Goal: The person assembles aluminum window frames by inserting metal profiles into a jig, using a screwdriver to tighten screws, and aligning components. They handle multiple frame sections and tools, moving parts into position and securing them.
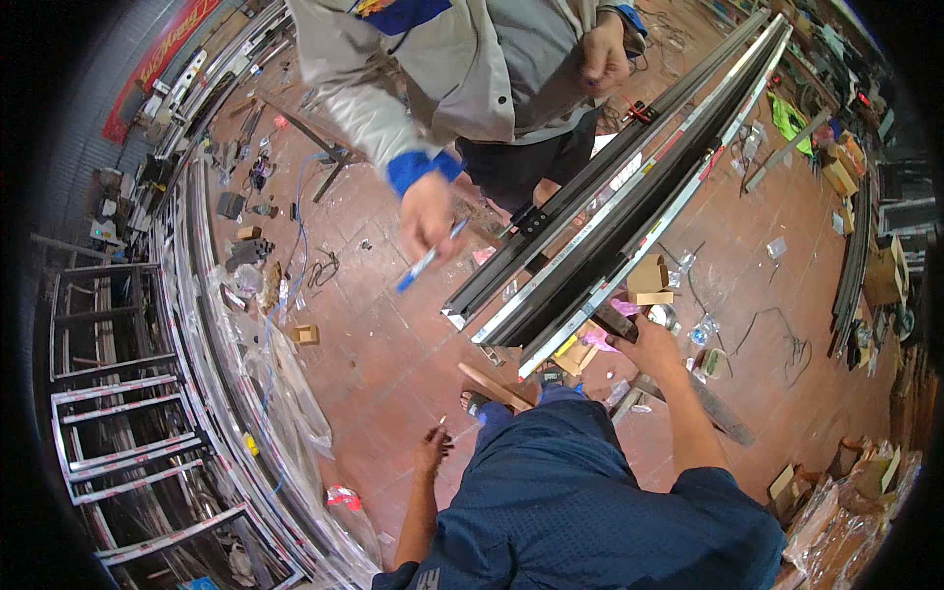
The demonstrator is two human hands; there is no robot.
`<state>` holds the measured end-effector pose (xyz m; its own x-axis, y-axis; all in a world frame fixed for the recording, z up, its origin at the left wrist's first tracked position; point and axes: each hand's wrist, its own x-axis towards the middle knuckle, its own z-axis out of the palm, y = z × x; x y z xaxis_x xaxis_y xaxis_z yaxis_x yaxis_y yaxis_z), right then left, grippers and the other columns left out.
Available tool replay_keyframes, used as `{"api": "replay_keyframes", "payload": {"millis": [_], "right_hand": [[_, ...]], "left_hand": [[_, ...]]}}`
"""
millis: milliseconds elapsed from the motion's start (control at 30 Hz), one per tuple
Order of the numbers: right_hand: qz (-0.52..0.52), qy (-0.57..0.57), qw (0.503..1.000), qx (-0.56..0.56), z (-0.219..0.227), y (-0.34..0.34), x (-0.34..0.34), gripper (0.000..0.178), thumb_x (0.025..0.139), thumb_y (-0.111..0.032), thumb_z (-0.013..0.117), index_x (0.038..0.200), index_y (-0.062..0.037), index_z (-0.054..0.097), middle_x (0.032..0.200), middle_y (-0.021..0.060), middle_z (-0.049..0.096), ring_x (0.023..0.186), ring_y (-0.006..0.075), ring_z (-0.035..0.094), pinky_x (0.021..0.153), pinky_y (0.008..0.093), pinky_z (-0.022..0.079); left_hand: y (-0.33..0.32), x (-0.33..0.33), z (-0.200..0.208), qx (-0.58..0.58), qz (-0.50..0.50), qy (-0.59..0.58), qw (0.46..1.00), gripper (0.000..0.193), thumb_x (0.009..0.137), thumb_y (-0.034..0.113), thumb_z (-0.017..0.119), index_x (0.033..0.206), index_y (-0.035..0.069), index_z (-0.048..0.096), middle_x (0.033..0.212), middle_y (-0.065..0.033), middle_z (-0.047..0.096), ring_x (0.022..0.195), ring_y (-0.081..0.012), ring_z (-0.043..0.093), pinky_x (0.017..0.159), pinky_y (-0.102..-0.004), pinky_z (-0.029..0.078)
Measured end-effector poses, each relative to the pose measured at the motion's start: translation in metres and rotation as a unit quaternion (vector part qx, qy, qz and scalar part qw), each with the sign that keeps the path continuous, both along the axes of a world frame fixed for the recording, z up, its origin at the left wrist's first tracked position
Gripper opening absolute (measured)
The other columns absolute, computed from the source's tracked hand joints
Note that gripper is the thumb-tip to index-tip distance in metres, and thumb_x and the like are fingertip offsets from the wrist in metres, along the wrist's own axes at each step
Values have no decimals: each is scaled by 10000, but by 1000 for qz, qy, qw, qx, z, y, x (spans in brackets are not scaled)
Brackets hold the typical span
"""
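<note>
My left hand (pixel 433 452) hangs low beside my left leg, with a thin white stick that looks like a cigarette (pixel 442 420) between its fingers. At the near right, my right hand (pixel 653 346) is closed round the end of a dark bar (pixel 615 323), part of the support under the profiles; some fingers are hidden. Long black and white metal profiles (pixel 580 246) lie side by side, running from in front of me to the far right. Across from me, a person in a grey jacket (pixel 472 69) holds a blue and white marker (pixel 431 258) left of the profile ends.
Opened cardboard boxes (pixel 649 280), plastic bags and scraps lie on the red tiled floor. Metal frames (pixel 118 423) and long profiles (pixel 202 295) are stacked along the left. Wrapped bundles (pixel 846 521) lie at the near right. A wooden stick (pixel 492 385) lies by my feet.
</note>
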<state>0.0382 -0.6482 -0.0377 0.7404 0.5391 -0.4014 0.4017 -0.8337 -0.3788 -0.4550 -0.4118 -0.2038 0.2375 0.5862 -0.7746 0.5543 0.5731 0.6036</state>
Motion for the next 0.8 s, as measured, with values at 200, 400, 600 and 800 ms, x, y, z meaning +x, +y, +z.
{"api": "replay_keyframes", "payload": {"millis": [200,400,600,800], "right_hand": [[-7,-40,999,-14,-12,-4,-1,561,812,-536,760,1012,-21,660,909,225,741,894,410,726,817,511,567],[-23,-32,999,-8,-12,-4,-2,507,797,-465,769,1026,-23,673,915,229,740,910,402,726,834,506,567],[-38,-15,999,5,-5,2,-2,462,773,-365,775,1015,18,683,926,264,726,918,436,704,828,516,548],[-32,-1,999,-25,-4,2,2,493,779,-431,764,1034,-14,698,960,244,735,950,413,706,858,511,553]], "left_hand": [[-11,-24,-13,-7,-178,64,982,431,957,350,741,1222,15,683,887,-90,730,710,-191,719,574,-302,539],[15,-56,-12,-38,-107,104,988,386,984,343,700,1195,20,684,911,-111,735,686,-204,720,552,-313,533],[37,-41,-9,5,-55,88,995,444,994,371,669,1261,16,662,958,-121,737,780,-196,726,636,-327,544],[36,-3,-5,-10,-83,56,995,438,998,354,678,1278,17,658,992,-120,741,793,-190,725,647,-319,534]]}}
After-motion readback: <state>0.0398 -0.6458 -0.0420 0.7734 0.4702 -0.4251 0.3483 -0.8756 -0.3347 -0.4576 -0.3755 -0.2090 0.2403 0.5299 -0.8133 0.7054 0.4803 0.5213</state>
